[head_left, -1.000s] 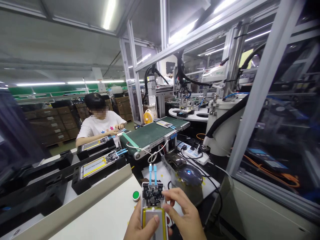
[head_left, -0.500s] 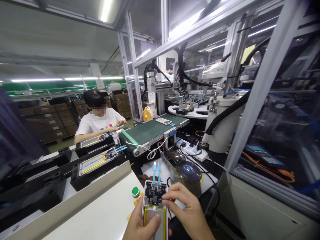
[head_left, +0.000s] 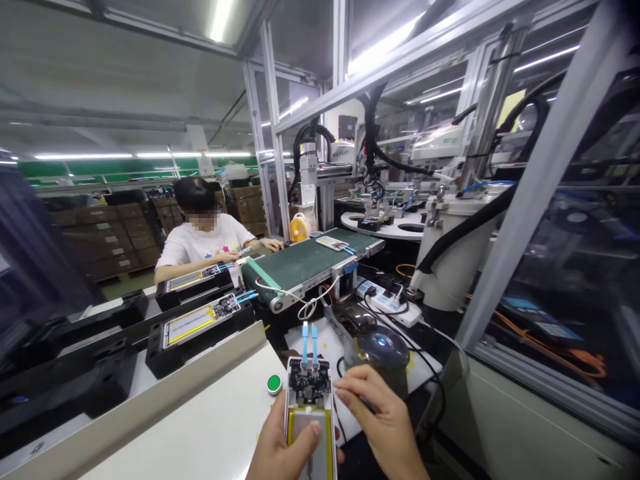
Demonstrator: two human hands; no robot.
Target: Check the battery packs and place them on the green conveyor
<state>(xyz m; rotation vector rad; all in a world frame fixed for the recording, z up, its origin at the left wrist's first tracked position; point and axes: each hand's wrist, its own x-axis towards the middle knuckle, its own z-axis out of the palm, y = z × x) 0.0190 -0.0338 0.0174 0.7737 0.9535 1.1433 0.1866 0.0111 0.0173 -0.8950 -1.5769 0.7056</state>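
Observation:
A white device casing (head_left: 309,420) with a silver, yellow-edged battery and a dark circuit board is held upright before me, two light-blue ribbon cables sticking up from its top. My left hand (head_left: 287,443) grips its lower part, thumb lying across the battery. Just right of the circuit board is my right hand (head_left: 377,410), thumb and forefinger pinched together near the casing's edge. Whatever those fingertips may hold is too small to make out.
A round green button (head_left: 274,384) sits on the white surface beside the casing. Similar devices rest in black holders (head_left: 200,337) at left. Beyond are a green conveyor (head_left: 300,267), a power strip (head_left: 390,303) and a seated person (head_left: 203,240).
My right hand has drawn slightly away from the circuit board, leaving a small gap. The other person's one hand has reached toward the conveyor. The view has shifted slightly.

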